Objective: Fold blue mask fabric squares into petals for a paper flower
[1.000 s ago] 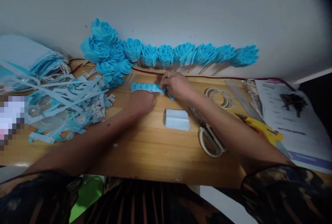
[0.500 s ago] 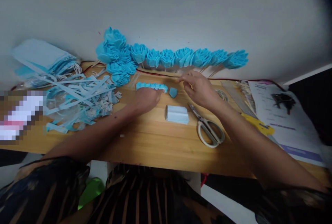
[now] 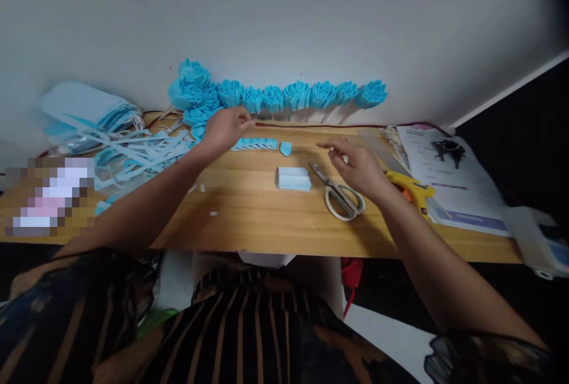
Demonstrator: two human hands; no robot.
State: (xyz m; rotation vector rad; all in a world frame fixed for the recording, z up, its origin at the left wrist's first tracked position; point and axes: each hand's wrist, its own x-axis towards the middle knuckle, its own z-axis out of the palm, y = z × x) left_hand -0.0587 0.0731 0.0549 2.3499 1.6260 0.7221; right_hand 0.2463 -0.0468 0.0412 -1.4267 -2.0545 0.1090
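My left hand (image 3: 227,129) is raised by the blue flowers, its fingers curled; whether they hold anything is too small to tell. Below its fingertips lies a row of folded blue pieces (image 3: 260,144), with one separate blue piece (image 3: 285,148) at its right end. My right hand (image 3: 351,159) hovers above the scissors (image 3: 340,194), index finger stretched out and nothing seen in it. A stack of pale blue rectangles (image 3: 294,178) lies left of the scissors. Blue flowers on sticks (image 3: 297,95) line the wall.
Blue and white strips (image 3: 142,156) and folded masks (image 3: 84,108) cover the wooden table's (image 3: 267,230) left side. At the right are a yellow glue gun (image 3: 413,188), printed paper (image 3: 453,182) and black keys (image 3: 448,152). A red-black cable runs along the wall.
My left hand has lifted off the row of blue pieces and moved left and up toward the flowers. My right hand sits farther from the row. The camera view has shifted.
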